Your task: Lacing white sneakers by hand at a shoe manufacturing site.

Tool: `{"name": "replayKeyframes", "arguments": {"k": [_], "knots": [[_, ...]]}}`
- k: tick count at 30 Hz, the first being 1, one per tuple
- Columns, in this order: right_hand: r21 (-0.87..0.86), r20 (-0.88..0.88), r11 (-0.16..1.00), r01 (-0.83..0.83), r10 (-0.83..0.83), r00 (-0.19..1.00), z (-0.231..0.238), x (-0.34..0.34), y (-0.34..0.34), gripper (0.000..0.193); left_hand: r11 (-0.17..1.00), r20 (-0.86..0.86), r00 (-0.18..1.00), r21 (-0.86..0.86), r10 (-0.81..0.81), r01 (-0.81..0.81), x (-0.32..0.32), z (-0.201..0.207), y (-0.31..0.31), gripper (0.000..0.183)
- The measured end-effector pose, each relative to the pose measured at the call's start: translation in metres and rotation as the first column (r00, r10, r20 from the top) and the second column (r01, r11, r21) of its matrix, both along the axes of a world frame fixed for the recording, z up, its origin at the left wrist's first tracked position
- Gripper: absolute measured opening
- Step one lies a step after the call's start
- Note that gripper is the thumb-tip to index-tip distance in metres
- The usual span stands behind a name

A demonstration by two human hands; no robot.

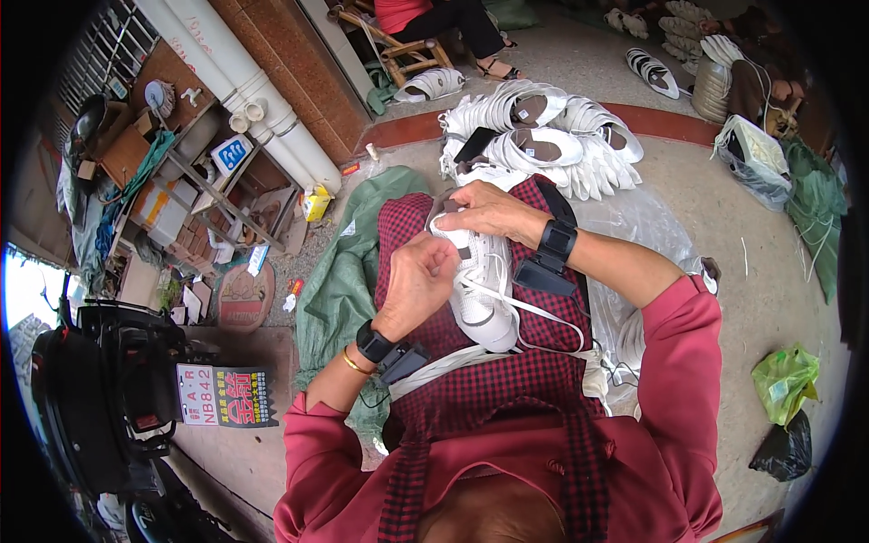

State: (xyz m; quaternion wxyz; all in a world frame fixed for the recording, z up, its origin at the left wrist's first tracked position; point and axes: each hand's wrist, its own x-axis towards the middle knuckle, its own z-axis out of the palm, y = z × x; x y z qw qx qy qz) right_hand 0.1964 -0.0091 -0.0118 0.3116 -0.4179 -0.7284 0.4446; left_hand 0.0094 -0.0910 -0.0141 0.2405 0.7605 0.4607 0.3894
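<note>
A white shoe upper with a brown lining lies on my lap over a red-and-black checked apron. My right hand grips its far, open end, with the thumb pressed against the brown part. Close beside it, my left hand is closed in a pinch at the upper's left side; what sits between those fingertips is too small to make out. A white shoelace runs through the upper and trails loosely to the right. More white laces lie in a bundle across my lap.
Beyond my knees stand rows of stacked white uppers with a black phone on them. A green woven sack lies at my left, near a parked motorbike. A seated person is behind; plastic bags lie right.
</note>
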Motion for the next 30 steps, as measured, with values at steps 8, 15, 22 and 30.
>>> {"name": "replayKeyframes", "arguments": {"k": [8,15,22,30], "knots": [[0.050,-0.032,0.998,-0.038,0.039,0.999,-0.009,0.006,0.008,0.052,0.942,-0.142,0.987,0.336,0.076,-0.024,-0.002,0.000,-0.003,0.010],[0.065,-0.071,0.997,-0.040,0.044,0.997,-0.013,0.003,0.007,0.054,0.971,-0.017,0.996,0.226,0.087,-0.081,0.003,-0.007,-0.007,0.019],[0.222,-0.078,0.975,-0.012,0.030,0.996,-0.018,0.011,-0.006,0.042,0.925,0.024,0.989,0.351,0.146,-0.145,0.003,-0.008,0.003,0.028],[0.335,-0.037,0.942,-0.035,0.050,0.998,0.012,0.026,-0.039,0.039,0.962,-0.023,0.999,0.269,-0.035,0.040,-0.008,0.003,0.002,0.014]]}}
